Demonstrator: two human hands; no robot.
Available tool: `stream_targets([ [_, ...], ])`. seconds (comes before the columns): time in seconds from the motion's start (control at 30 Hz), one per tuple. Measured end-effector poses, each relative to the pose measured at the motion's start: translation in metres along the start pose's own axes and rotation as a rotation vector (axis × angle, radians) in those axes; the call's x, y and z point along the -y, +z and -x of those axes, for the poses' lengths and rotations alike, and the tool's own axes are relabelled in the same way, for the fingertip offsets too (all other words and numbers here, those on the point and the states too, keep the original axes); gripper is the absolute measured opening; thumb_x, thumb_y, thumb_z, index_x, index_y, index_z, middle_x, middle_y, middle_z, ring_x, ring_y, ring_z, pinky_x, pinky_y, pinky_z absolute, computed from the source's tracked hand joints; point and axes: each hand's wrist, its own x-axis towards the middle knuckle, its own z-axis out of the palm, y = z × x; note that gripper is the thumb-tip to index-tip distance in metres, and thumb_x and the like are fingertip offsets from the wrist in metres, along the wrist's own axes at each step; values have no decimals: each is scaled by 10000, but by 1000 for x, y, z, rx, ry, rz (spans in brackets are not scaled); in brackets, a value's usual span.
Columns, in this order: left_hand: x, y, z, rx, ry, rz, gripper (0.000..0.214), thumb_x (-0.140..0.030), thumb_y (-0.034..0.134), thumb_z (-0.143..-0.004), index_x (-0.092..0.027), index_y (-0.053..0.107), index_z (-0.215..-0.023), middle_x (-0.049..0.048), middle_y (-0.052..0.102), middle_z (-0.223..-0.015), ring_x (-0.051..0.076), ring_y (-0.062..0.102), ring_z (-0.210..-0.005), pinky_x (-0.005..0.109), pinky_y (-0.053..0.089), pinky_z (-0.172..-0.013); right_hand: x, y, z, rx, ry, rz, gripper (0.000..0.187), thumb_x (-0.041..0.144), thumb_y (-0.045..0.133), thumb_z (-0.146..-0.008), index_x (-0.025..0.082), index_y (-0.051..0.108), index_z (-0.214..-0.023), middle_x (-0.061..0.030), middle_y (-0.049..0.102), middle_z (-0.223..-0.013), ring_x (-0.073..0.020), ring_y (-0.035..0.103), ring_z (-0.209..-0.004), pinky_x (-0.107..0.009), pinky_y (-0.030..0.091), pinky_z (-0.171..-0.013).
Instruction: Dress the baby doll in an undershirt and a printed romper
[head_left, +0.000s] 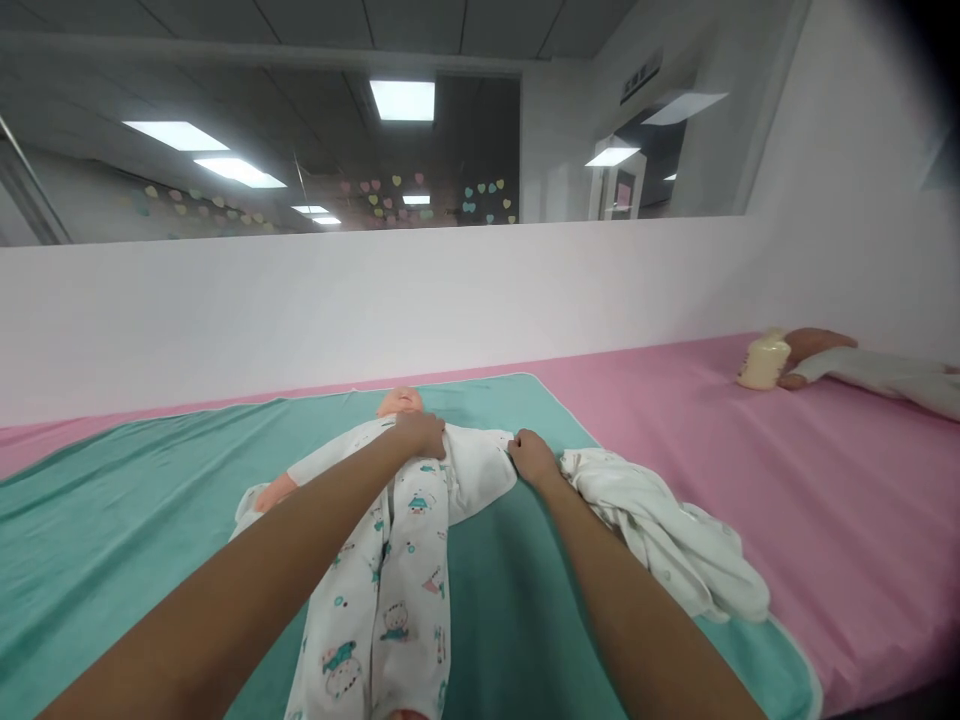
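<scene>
A baby doll (400, 401) lies on its back on a teal mat (135, 500), dressed in a white printed sleepsuit (397, 590). My left hand (421, 434) is closed on the suit's fabric at the doll's chest. My right hand (531, 457) pinches the end of the suit's sleeve at the doll's side. A crumpled white cloth (667, 535) lies just right of my right forearm.
The mat lies on a pink sheet (825, 480). Far right, a second doll (862, 365) lies with a cream bottle (763, 361) beside it. A white partition wall (375, 300) runs along the back.
</scene>
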Motion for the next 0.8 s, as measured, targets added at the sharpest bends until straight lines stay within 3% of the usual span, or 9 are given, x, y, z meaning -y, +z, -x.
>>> stream_targets([
  [0.2, 19, -7, 7, 81, -6, -53, 767, -420, 652, -574, -301, 433, -1300, 114, 463, -1322, 384, 457, -1138, 495, 414, -840, -1, -7, 2, -77, 67, -14, 205, 278, 350, -871, 166, 510, -808, -76, 566, -880, -160, 500, -757, -251, 281, -591],
  [0.33, 28, -6, 14, 107, -28, -114, 634, -332, 658, -582, -215, 545, -1195, 163, 533, -1221, 368, 530, -1039, 451, 448, -791, 0, -8, 3, -111, 137, -25, 193, 254, 330, -869, 163, 496, -831, -81, 556, -881, -166, 502, -753, -259, 274, -581],
  [0.6, -7, 28, 1, -85, 86, -170, 385, -218, 561, -703, -158, 568, -1084, 178, 554, -1150, 353, 499, -1063, 514, 380, -867, 0, -7, 1, -101, 146, -6, 202, 257, 347, -863, 161, 523, -848, -89, 578, -877, -180, 536, -783, -269, 316, -604],
  [0.8, 21, 13, 3, -128, 197, -101, 300, -314, 587, -700, -222, 593, -985, 98, 613, -1047, 273, 553, -993, 395, 421, -838, 1, -10, 1, -103, 183, 49, 239, 227, 359, -851, 147, 574, -918, -151, 578, -988, -234, 553, -906, -312, 379, -685],
])
